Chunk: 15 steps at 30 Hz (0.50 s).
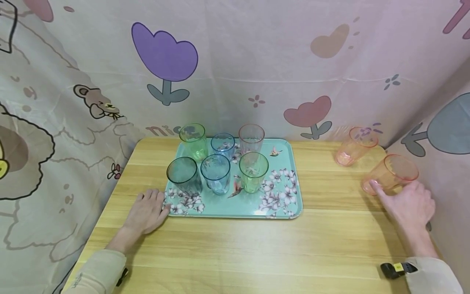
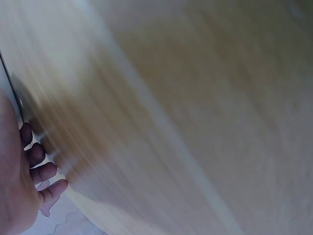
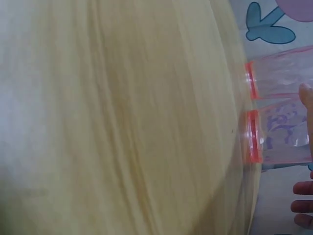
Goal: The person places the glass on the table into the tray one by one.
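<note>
My left hand [image 1: 147,212] rests on the table at the left front corner of a turquoise floral tray [image 1: 227,209], fingers extended, the thumb at its rim. In the left wrist view, the left fingers [image 2: 45,172] show at the edge of the picture. At the far right, my right hand [image 1: 413,206] is beside an orange-pink glass tumbler [image 1: 385,179], its thumb overlapping the glass. In the right wrist view, the other fingers [image 3: 303,205] are spread apart from the tumbler's side. A second orange-pink tumbler [image 1: 352,149] stands just behind it.
The tray bears a dark grey tumbler [image 1: 187,181], two blue tumblers [image 1: 219,181], two green tumblers [image 1: 253,177] and a pink tumbler [image 1: 251,141]. A patterned cloth [image 1: 235,61] hangs behind and beside the wooden table [image 1: 235,253].
</note>
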Each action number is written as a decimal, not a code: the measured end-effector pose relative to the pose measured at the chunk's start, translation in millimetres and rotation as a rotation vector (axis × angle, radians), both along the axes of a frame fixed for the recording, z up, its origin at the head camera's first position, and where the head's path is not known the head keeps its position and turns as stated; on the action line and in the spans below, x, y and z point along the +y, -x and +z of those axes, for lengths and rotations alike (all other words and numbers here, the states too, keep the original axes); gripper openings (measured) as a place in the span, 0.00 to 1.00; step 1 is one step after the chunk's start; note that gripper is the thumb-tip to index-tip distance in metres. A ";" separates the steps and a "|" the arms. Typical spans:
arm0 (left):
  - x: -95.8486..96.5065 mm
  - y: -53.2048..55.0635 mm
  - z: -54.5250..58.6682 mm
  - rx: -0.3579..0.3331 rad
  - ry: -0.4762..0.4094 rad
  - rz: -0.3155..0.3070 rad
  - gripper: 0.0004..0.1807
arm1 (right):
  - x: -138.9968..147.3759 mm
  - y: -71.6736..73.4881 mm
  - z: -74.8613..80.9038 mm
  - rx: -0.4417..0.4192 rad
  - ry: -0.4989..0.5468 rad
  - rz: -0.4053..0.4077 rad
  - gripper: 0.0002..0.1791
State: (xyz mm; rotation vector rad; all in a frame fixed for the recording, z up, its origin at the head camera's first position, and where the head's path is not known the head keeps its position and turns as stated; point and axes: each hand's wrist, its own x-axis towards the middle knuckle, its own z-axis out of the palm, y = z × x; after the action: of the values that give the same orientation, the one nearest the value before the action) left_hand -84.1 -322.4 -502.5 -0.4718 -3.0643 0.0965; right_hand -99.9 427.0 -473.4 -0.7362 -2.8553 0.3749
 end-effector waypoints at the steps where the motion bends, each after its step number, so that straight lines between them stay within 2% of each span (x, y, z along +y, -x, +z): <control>1: 0.0 0.2 0.0 0.002 0.001 -0.001 0.20 | -0.1 1.1 -0.3 0.003 -0.002 -0.005 0.63; 9: 0.2 0.2 0.4 0.009 0.000 -0.005 0.20 | -1.1 6.5 -2.0 0.020 0.002 -0.022 0.61; 15: 0.0 -0.3 0.2 0.025 -0.006 -0.013 0.19 | -3.0 7.2 -1.8 0.039 -0.029 0.005 0.54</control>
State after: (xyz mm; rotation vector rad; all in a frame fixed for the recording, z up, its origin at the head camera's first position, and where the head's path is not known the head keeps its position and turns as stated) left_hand -83.9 -322.4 -502.3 -0.4867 -3.0361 0.0926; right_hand -107.1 424.0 -475.2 -0.7084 -2.8208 0.3434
